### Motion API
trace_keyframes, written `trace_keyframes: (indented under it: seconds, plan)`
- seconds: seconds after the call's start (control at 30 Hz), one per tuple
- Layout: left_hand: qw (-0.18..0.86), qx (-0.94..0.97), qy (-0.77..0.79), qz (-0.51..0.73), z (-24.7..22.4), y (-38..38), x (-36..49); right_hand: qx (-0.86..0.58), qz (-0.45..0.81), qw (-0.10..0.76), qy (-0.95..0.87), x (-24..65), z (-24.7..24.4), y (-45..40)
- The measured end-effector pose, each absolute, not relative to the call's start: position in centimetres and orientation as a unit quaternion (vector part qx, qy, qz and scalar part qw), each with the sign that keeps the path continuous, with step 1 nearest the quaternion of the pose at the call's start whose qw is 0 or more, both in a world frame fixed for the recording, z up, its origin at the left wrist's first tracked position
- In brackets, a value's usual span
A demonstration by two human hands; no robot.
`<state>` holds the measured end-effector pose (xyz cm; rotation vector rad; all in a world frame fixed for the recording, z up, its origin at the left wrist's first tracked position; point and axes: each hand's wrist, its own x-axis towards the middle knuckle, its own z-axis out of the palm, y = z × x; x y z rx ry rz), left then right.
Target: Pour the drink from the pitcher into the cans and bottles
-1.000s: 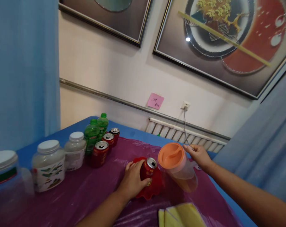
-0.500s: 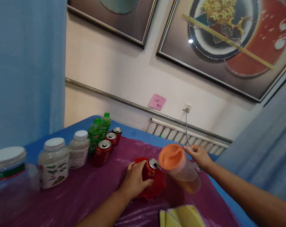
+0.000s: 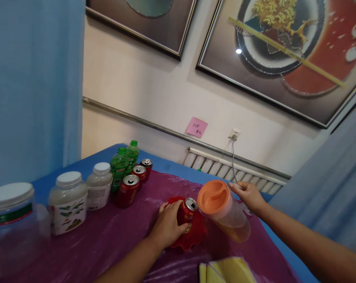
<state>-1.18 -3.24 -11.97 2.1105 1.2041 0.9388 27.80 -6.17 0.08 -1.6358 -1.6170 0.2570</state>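
Note:
My left hand (image 3: pixel 168 224) is wrapped round a red drink can (image 3: pixel 186 212) with an opened top. The can is above or on a red scalloped dish (image 3: pixel 192 237); my hand hides where they meet. My right hand (image 3: pixel 250 196) holds a clear pitcher (image 3: pixel 235 222) from its right side, the grip partly hidden. The pitcher leans left, its orange lid (image 3: pixel 213 196) close to the can's top. Some yellowish liquid lies in its lower part. I cannot make out any stream between lid and can.
Left stand more red cans (image 3: pixel 127 192), green bottles (image 3: pixel 119 167) and white-lidded jars (image 3: pixel 68 208). A folded yellow cloth (image 3: pixel 228 270) lies at the front on the purple sheet (image 3: pixel 107 243). Behind the table are a radiator (image 3: pixel 207 161) and a plugged cord (image 3: pixel 233 157).
Both hands, the can and the pitcher keep nearly the same pose. The whole view has shifted very slightly.

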Motion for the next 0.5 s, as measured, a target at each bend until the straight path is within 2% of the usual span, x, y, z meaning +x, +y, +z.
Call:
trace_keyframes:
  seconds: [0.5]
  plan:
    - [0.264,0.788,0.44,0.341,-12.52,-3.03,-1.19,-0.651,0.082,0.389,-0.646,27.3,0.59,-6.25]
